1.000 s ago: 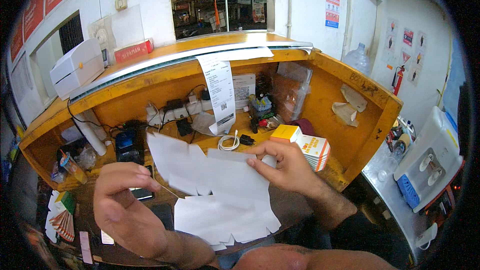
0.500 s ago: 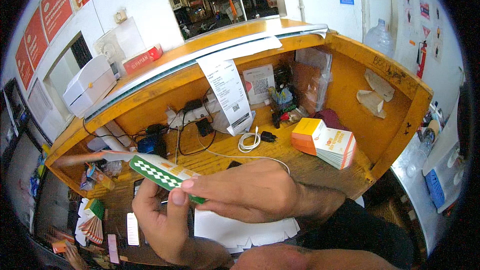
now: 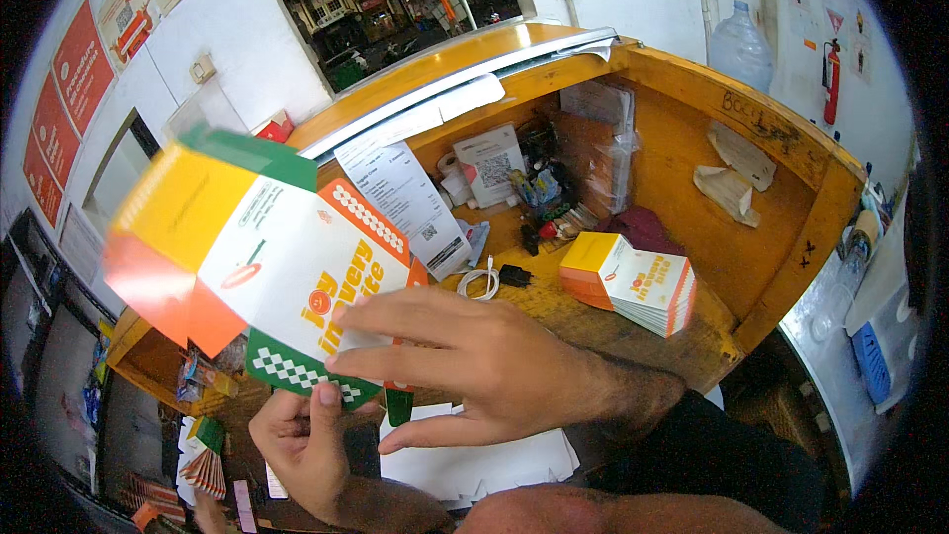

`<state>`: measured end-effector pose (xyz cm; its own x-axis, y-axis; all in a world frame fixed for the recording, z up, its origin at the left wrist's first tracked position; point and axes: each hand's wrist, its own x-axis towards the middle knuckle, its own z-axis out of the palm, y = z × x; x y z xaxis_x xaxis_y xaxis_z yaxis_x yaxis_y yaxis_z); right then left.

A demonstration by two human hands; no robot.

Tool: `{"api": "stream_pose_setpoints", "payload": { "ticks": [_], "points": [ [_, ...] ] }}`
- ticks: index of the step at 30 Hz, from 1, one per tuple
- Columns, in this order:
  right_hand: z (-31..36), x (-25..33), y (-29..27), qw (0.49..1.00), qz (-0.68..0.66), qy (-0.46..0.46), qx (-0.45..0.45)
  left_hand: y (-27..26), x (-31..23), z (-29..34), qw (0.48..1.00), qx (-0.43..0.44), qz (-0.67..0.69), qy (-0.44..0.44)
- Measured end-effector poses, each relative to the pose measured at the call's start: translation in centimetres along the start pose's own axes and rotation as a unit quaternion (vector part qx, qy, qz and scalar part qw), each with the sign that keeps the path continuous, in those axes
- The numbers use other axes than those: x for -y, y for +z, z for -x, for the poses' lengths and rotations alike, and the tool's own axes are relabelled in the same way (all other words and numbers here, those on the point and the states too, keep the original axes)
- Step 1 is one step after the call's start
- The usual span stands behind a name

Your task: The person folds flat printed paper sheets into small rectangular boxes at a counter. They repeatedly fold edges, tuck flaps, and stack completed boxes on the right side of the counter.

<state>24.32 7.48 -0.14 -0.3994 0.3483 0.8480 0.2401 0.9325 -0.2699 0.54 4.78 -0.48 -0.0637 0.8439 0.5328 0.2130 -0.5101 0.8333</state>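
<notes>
A printed folding food carton (image 3: 287, 257), white, yellow, orange and green, is held up at the left, partly unfolded with its flaps sticking out. My left hand (image 3: 308, 440) pinches its lower green checkered flap between thumb and fingers. My right hand (image 3: 494, 356) lies across the carton's near end, fingers stretched out over the printed panel and thumb apart below. A stack of similar flat cartons (image 3: 633, 282) sits on the wooden desk to the right. Below my hands lies a white cardboard sheet or stack (image 3: 484, 460) with notched edges.
A long printed receipt (image 3: 400, 203) hangs from the counter ledge. Near it lie a coiled white cable (image 3: 478, 283) and a black charger (image 3: 515, 276). More folded cartons (image 3: 206, 465) are at lower left. The wooden counter side (image 3: 781, 178) rises at right.
The carton has turned from nearly edge-on to showing its broad printed face, with its flaps spread. My right hand has shifted from a pinch to outstretched fingers. The view has moved slightly.
</notes>
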Motion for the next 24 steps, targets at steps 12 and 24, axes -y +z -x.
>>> {"api": "stream_pose_setpoints", "payload": {
  "ticks": [12, 24],
  "points": [
    [-0.4, -1.2, 1.1, 0.971, -0.191, 0.145, -0.003, 2.0, 0.4, -1.6, 0.978, 0.157, -0.032, 0.132],
    [-0.3, -2.7, 2.5, 0.905, -0.328, 0.262, -0.071, 4.8, 1.6, -1.9, 0.968, 0.002, -0.157, 0.196]
  ]
}}
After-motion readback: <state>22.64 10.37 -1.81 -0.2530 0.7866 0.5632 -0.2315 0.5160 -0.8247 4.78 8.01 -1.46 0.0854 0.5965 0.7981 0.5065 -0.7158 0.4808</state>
